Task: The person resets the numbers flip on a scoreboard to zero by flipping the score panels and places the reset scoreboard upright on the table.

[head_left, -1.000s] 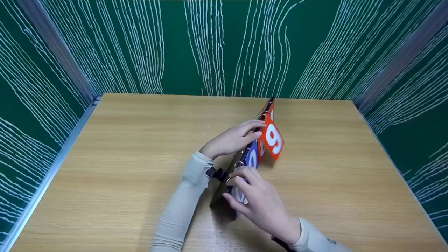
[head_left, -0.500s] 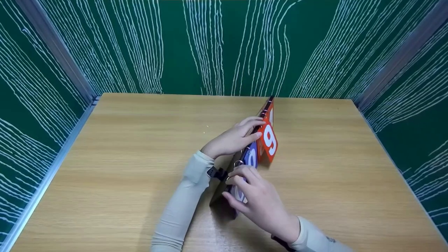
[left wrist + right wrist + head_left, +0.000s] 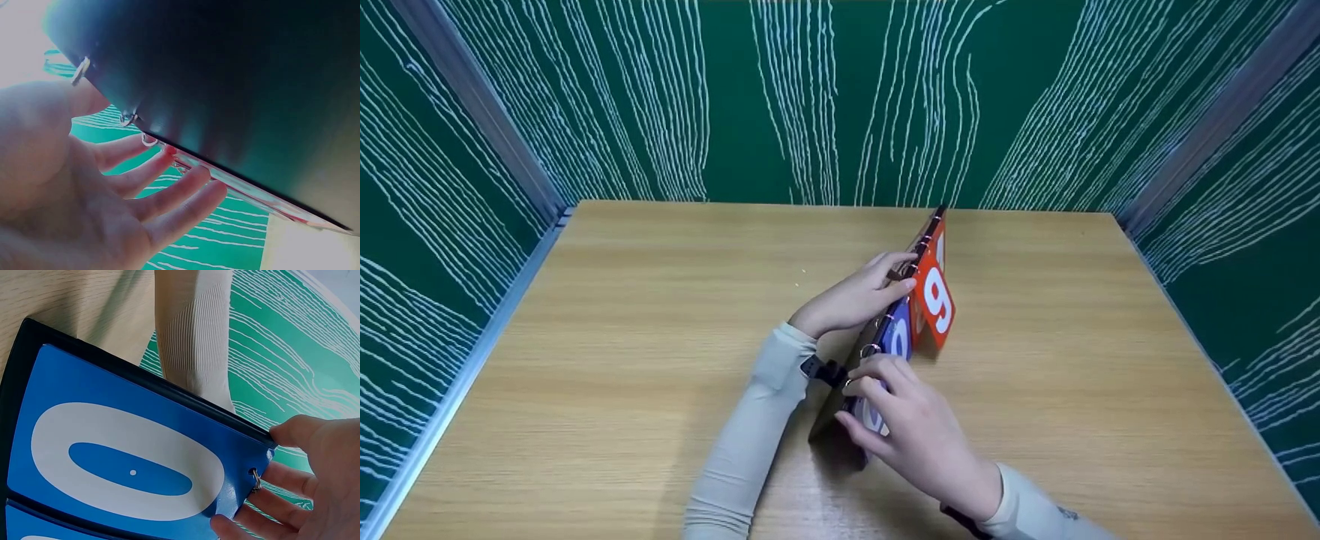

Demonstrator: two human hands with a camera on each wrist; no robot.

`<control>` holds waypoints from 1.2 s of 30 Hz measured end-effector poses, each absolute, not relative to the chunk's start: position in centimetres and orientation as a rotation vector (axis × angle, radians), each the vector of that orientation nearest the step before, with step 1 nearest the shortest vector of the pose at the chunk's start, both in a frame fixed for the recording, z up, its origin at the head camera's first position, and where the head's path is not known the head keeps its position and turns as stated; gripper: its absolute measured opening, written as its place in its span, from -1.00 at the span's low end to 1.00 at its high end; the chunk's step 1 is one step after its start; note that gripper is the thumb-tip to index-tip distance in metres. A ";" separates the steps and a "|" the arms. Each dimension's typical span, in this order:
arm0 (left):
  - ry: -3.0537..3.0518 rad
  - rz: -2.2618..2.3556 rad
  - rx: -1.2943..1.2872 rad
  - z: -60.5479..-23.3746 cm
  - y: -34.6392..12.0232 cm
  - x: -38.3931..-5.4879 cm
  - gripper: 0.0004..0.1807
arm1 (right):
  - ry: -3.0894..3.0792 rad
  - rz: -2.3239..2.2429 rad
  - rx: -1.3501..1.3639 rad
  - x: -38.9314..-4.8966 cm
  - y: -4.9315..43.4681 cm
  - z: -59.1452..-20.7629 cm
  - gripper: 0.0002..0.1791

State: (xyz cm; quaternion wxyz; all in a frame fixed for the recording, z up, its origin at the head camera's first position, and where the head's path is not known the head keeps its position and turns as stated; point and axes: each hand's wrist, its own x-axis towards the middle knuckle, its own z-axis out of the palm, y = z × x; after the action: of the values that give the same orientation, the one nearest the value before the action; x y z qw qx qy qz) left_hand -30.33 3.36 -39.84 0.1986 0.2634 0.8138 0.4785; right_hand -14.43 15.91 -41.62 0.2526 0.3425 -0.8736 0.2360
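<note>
A flip scoreboard (image 3: pixel 928 234) stands on its edges in the head view, with number cards hung from metal rings along its top. A red card with a white 9 (image 3: pixel 937 298) hangs slightly out from it; blue cards with 0 (image 3: pixel 898 337) are nearer. My left hand (image 3: pixel 849 298) reaches the top edge by the red cards, thumb and index apart. Its fingers (image 3: pixel 185 194) look loosely extended beneath the dark board (image 3: pixel 253 95) in the left wrist view. My right hand (image 3: pixel 924 429) holds the near top corner, thumb at the edge, fingers by a ring (image 3: pixel 256 478).
The scoreboard stands on a wooden table (image 3: pixel 622 315). Green walls (image 3: pixel 855 97) with white wavy lines rise behind and at both sides. Grey metal posts (image 3: pixel 487 105) mark the corners. Tiny pale specks (image 3: pixel 803 271) lie left of the scoreboard.
The red card with the 9 has swung down and in toward the scoreboard. My left fingers have drawn back slightly from it. My right hand has barely moved.
</note>
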 end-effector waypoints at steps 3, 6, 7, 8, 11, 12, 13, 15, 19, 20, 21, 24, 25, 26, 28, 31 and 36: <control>2.254 1.361 0.729 -40.1 3.3 -30.5 -0.36 | -2.366 0.654 0.936 -14.4 15.9 -41.6 -0.78; 2.223 1.401 0.728 -40.3 3.3 -30.7 -0.36 | -2.358 0.666 0.938 -14.4 15.9 -41.7 -0.77; 2.208 1.420 0.720 -40.4 3.3 -30.8 -0.36 | -2.360 0.664 0.936 -14.4 15.9 -41.6 -0.76; 2.192 1.440 0.714 -40.5 3.3 -30.9 -0.37 | -2.362 0.662 0.934 -14.4 15.9 -41.6 -0.75; 2.163 1.477 0.694 -40.8 3.3 -31.2 -0.39 | -2.374 0.665 0.927 -14.4 15.9 -41.6 -0.74; 2.157 1.484 0.686 -41.0 3.3 -31.3 -0.40 | -2.379 0.667 0.926 -14.3 16.0 -41.6 -0.74; 2.150 1.491 0.680 -41.2 3.3 -31.4 -0.40 | -2.384 0.667 0.924 -14.3 16.0 -41.6 -0.75; 2.144 1.498 0.665 -41.6 3.2 -31.7 -0.42 | -2.390 0.664 0.923 -14.3 16.0 -41.6 -0.75; 2.144 1.484 0.626 -42.6 3.2 -32.3 -0.40 | -2.399 0.652 0.923 -14.4 16.0 -41.7 -0.76; 2.151 1.473 0.616 -42.9 3.2 -32.4 -0.39 | -2.399 0.653 0.925 -14.4 16.0 -41.7 -0.76; 2.150 1.469 0.611 -43.1 3.2 -32.5 -0.37 | -2.403 0.649 0.923 -14.4 16.0 -41.7 -0.77; 2.146 1.468 0.598 -43.6 3.3 -32.7 -0.31 | -2.398 0.644 0.928 -14.4 16.0 -41.7 -0.76; 2.141 1.473 0.598 -43.7 3.3 -32.7 -0.29 | -2.397 0.642 0.928 -14.4 16.0 -41.7 -0.76; 2.135 1.480 0.596 -43.8 3.3 -32.8 -0.28 | -2.395 0.642 0.928 -14.5 16.0 -41.7 -0.76; 2.134 1.486 0.589 -44.0 3.3 -32.9 -0.26 | -2.393 0.643 0.927 -14.5 16.0 -41.7 -0.76; 2.138 1.483 0.576 -44.3 3.3 -33.1 -0.28 | -2.388 0.645 0.930 -14.4 16.0 -41.6 -0.77; 2.133 1.442 0.565 -45.0 3.3 -33.5 -0.29 | -2.373 0.643 0.939 -14.5 15.9 -41.5 -0.75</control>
State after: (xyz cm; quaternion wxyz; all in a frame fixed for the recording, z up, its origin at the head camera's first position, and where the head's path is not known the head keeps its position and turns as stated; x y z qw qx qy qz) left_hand -33.54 3.29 -45.01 0.2498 0.2076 0.7835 0.5297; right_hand -14.46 15.91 -41.49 0.2522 0.3452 -0.8726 0.2363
